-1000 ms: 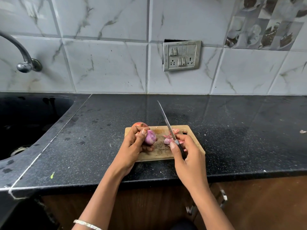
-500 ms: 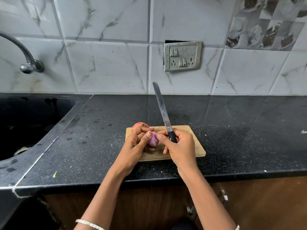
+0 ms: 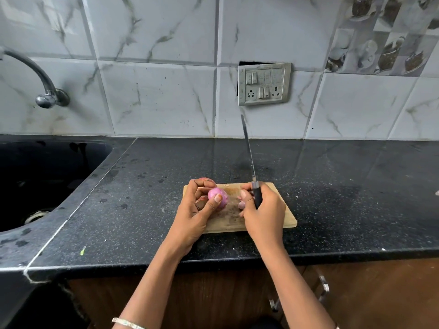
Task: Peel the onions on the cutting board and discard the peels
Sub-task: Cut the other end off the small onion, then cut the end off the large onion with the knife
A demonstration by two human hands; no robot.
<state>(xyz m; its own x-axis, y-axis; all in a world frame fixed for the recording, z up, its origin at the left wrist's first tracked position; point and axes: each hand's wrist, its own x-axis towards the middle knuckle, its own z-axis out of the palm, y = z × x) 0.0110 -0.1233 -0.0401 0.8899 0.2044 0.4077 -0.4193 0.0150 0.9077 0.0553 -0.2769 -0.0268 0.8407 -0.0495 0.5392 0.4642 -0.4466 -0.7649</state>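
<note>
My left hand (image 3: 198, 213) grips a pink, partly peeled onion (image 3: 217, 195) just above the left part of the wooden cutting board (image 3: 282, 213). Behind those fingers a second, unpeeled reddish onion (image 3: 204, 180) sits at the board's far left corner. My right hand (image 3: 263, 210) grips the black handle of a knife (image 3: 256, 194), blade pointing up and away toward the wall. Its thumb and fingertips are by pale peel scraps (image 3: 241, 204) on the board, a short gap to the right of the held onion.
The board lies on a black speckled counter (image 3: 356, 198) near its front edge. A dark sink (image 3: 42, 176) with a curved tap (image 3: 45, 91) is at the left. A switch panel (image 3: 264, 83) is on the tiled wall behind. A small scrap lies at the far right counter.
My right hand has drawn away from the onion to the right with the knife, whose blade now stands more upright. The left hand has turned the onion so that more of it shows.
</note>
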